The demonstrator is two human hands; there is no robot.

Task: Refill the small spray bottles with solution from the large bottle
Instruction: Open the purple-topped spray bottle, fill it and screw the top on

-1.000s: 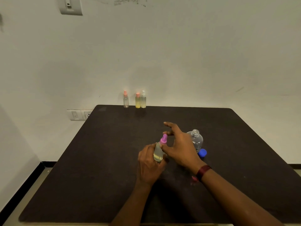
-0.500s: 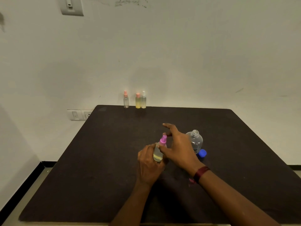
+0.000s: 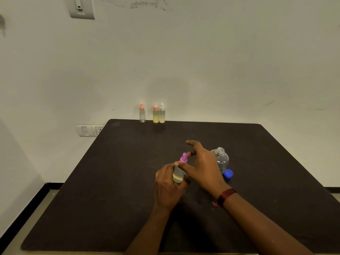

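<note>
- Head view: left hand point(image 3: 169, 188) is wrapped round the small spray bottle point(image 3: 178, 175), its long axis near upright, top tipped slightly rightward.
- Right hand point(image 3: 202, 168), immediately right of the bottle, pinches the pink spray cap point(image 3: 184, 157) between thumb and forefinger; other fingers are fanned.
- Just beyond the right hand: large bottle point(image 3: 221, 159), upright and uncapped, blue cap point(image 3: 228, 173) beside it.
- Dark matte table point(image 3: 92, 199); three more small bottles point(image 3: 155, 115) stand well beyond both hands, against the white wall point(image 3: 239, 70).

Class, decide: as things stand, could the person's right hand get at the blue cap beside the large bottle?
Probably yes. The blue cap lies uncovered on the table just beside the right hand, at the base of the large bottle. The hand must first leave the small spray bottle that the left hand holds.
</note>
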